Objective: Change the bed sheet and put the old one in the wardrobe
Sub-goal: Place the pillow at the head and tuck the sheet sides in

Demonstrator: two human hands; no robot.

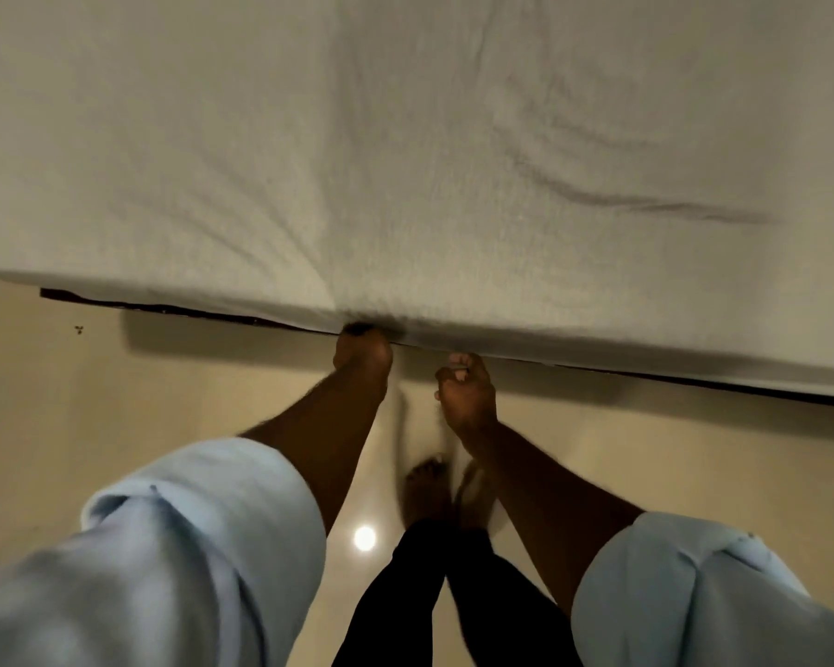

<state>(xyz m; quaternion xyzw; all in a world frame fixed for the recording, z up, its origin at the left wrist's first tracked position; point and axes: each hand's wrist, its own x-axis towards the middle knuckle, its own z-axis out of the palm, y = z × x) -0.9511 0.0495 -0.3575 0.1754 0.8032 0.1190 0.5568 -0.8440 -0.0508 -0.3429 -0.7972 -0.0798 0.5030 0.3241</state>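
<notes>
At the bottom of the frame, pale blue sleeves (203, 546) are rolled up off both forearms, with bare feet (429, 493) on the glossy floor (116, 402) between them. At mid-frame the left hand (362, 353) reaches the bed's near edge. Its fingers curl into the sheet (405, 137), and creases fan out from that grip. The right hand (467, 397) sits just beside it, below the edge, fingers curled. Whether it pinches any cloth I cannot tell. The white sheet covers the whole upper frame, lying over the mattress. This looks like work on the near hem, either pulling it free or tucking it in. Next, the right hand likely needs its own hold further along the edge. No wardrobe is in view.
</notes>
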